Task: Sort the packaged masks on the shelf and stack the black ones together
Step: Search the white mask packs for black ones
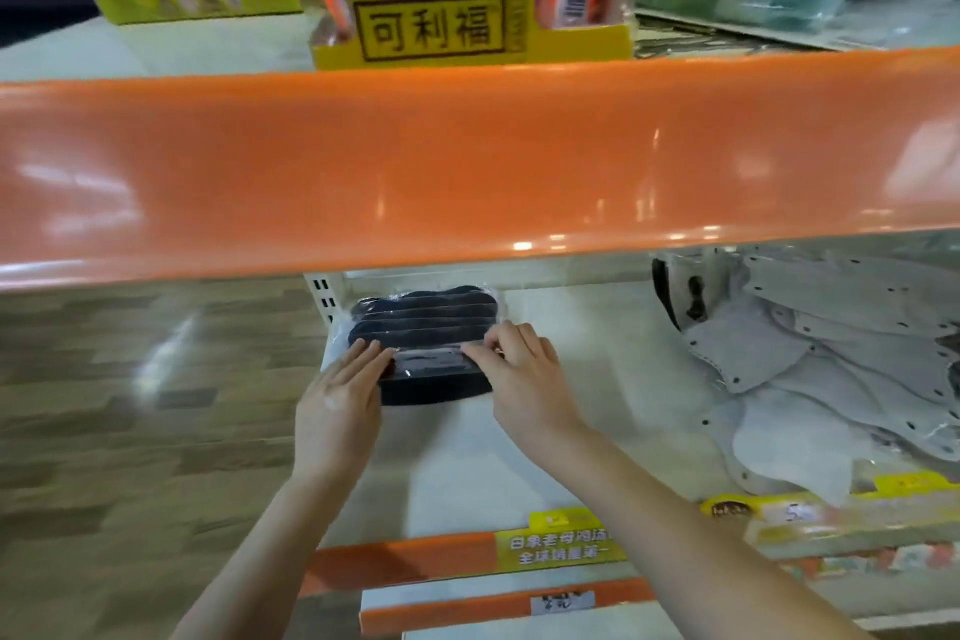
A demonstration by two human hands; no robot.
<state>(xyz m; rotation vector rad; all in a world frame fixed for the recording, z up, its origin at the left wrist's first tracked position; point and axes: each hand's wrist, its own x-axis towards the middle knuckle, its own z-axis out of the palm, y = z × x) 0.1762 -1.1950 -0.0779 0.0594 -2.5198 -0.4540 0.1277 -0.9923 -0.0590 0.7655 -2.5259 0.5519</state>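
The black masks, stacked in clear wrap, lie at the shelf's back left corner; the left hand lies flat, fingers straight, against their left edge; the right hand pinches the wrap on top with curled fingers; white masks sprawl well apart, to the right.

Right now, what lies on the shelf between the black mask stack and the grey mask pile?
Nothing: in the head view, bare white shelf separates black mask stack from grey mask pile.
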